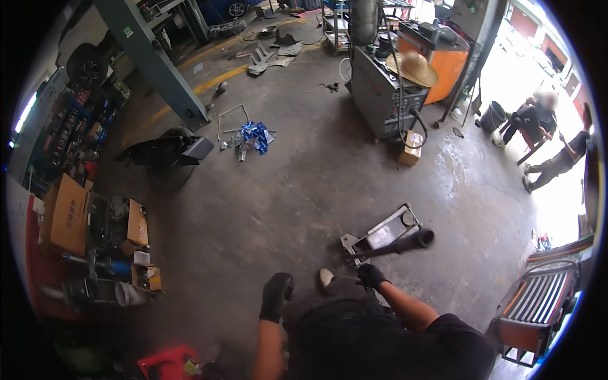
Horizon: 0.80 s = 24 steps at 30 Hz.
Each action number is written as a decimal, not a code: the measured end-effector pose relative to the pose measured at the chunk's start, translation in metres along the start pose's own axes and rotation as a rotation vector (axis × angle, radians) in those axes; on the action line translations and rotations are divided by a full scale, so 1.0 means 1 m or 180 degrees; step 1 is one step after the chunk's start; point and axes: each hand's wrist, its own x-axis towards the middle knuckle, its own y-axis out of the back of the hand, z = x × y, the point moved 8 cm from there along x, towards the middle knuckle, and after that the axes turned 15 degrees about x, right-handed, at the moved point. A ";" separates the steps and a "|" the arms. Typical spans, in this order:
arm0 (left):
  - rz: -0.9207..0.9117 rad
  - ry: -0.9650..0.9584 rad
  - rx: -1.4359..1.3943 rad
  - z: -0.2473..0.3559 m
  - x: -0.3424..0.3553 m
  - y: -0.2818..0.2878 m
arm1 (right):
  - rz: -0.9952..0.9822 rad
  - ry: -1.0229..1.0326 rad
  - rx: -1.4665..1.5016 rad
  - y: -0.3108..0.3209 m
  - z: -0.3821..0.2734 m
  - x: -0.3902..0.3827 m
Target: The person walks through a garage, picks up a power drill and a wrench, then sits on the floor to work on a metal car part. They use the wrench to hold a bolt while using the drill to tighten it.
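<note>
A left hand in a black glove [277,296] hangs in front of the person's body, its grip curled inward; whether it holds anything cannot be told. A right hand in a black glove [372,277] is at the near end of a low, pale metal wheeled frame [380,226], its grip bent downward; whether its fingers clasp the frame cannot be told. The frame stands on the grey concrete floor [285,202], toward the floor's near right part, just ahead of the right hand. A thick, dark, tube-shaped piece [405,243] slants along its right side, the round end pointing away from the person. A whitish piece [382,238] sits between its rails. A pale shoe [327,277] shows between the two hands.

Farther out, crumpled blue and silver sheeting [256,136] lies on the floor, with a black moulded car part [168,152] to its left. Brown cardboard boxes [66,212] stand along the floor's left edge. Toward the far right, a small cardboard box [411,149] is beside a grey wheeled cabinet [380,95] with a straw hat [415,68] on top. Two people [532,123] are near the bright right edge.
</note>
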 end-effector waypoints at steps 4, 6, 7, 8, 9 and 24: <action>0.0407 -0.0111 0.0903 -0.009 0.074 0.121 | 0.0237 0.0186 0.0581 -0.012 -0.198 0.216; 0.0501 0.0374 0.0470 -0.020 0.110 0.164 | 0.0054 -0.0581 0.1163 -0.016 -0.224 0.292; 0.0618 0.0460 0.0130 -0.030 0.135 0.183 | -0.0021 -0.0962 0.1469 -0.023 -0.229 0.326; 0.0715 0.0553 -0.0202 -0.041 0.161 0.199 | -0.0010 -0.1052 0.1378 -0.028 -0.224 0.359; 0.0872 0.0646 -0.0437 -0.043 0.183 0.222 | -0.0023 -0.1110 0.1401 -0.036 -0.215 0.387; 0.0085 0.0238 0.0246 0.168 0.645 0.387 | -0.1697 -0.2271 -0.1984 -0.066 0.006 0.369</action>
